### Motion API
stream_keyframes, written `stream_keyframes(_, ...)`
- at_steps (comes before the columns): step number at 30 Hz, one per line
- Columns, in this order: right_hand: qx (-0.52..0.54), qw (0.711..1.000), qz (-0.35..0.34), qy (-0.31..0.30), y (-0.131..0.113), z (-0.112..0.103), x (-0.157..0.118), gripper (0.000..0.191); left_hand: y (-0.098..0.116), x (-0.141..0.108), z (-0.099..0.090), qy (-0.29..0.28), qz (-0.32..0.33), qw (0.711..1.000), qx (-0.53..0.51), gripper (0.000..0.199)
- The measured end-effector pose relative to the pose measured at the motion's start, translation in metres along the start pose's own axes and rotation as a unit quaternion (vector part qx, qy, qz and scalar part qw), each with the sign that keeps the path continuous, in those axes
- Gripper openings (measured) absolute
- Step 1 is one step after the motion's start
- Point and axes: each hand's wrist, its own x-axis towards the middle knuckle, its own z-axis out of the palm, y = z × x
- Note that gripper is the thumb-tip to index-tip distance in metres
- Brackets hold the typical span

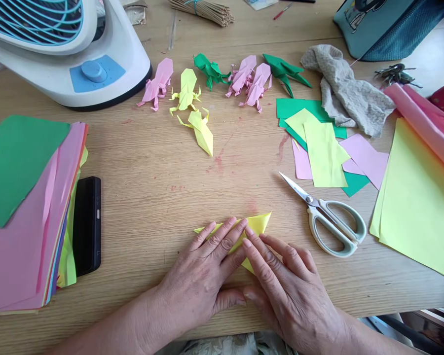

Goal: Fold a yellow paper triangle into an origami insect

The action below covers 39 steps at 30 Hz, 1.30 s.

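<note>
A folded piece of yellow paper [258, 223] lies on the table near its front edge, its pointed corners showing left and right of my fingers. My left hand [210, 268] rests flat across its left and middle part, fingers stretched out. From the right, my right hand [288, 283] touches the paper with its extended fingertips, close beside the left fingers. Much of the paper is hidden under both hands. Scissors [309, 199] with pale handles lie to the right, blades partly apart and pointing up and left.
Folded paper figures [187, 88] in pink, yellow and green stand at the back. Paper offcuts [325, 155] and yellow sheets [422, 207] lie right. At left are a coloured paper stack [18, 261], a black phone [89, 224] and a fan [107, 54]. A grey cloth [350, 88] lies back right.
</note>
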Motion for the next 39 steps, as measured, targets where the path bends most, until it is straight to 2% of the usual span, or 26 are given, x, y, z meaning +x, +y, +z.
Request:
stream_keyframes(4,0.051,0.998,0.042,0.022,0.016,-0.011,0.003,0.049,0.002,-0.001,-0.002,-0.008,-0.003,1.000,0.013,0.087)
stream_keyframes(6,0.089,0.988,0.128,0.022,0.030,-0.022,0.012,0.045,0.002,-0.001,-0.003,-0.013,-0.006,1.000,0.020,0.089)
stream_keyframes(8,0.135,0.976,0.170,-0.032,0.043,-0.034,0.027,0.038,0.003,-0.001,-0.003,-0.012,-0.008,1.000,0.027,0.089)
stream_keyframes(10,0.181,0.958,0.187,-0.117,0.054,-0.044,0.042,0.029,0.003,0.000,-0.003,-0.006,-0.008,0.999,0.033,0.088)
stream_keyframes(13,0.219,0.932,0.211,-0.198,0.064,-0.048,0.061,0.013,0.003,0.000,-0.001,-0.002,-0.008,0.999,0.035,0.085)
stream_keyframes(16,0.259,0.909,0.228,-0.232,0.073,-0.043,0.070,0.003,0.003,0.000,0.000,0.001,-0.007,0.999,0.032,0.084)
stream_keyframes(22,0.321,0.878,0.223,-0.275,0.088,-0.033,0.070,0.018,0.002,0.001,-0.001,0.001,-0.002,1.000,0.027,0.081)
stream_keyframes(27,0.279,0.905,0.222,-0.233,0.083,-0.036,0.071,0.017,0.000,0.001,-0.004,0.001,0.009,1.000,0.006,0.074)
stream_keyframes(30,0.253,0.923,0.214,-0.197,0.075,-0.040,0.073,0.014,-0.004,0.003,-0.011,0.036,0.017,0.999,-0.037,0.060)
stream_keyframes(33,0.252,0.933,0.195,-0.167,0.068,-0.043,0.072,0.010,-0.012,0.014,-0.021,0.103,-0.040,0.989,-0.094,0.050)
stream_keyframes(34,0.256,0.937,0.181,-0.158,0.066,-0.045,0.071,0.009,-0.015,0.019,-0.025,0.107,-0.072,0.984,-0.119,0.053)
stream_keyframes(36,0.254,0.948,0.138,-0.135,0.063,-0.047,0.069,0.007,-0.023,0.030,-0.034,0.101,-0.133,0.969,-0.181,0.051)
stream_keyframes(39,0.235,0.967,0.066,-0.080,0.060,-0.049,0.064,0.007,-0.033,0.044,-0.048,0.012,-0.166,0.936,-0.309,0.026)
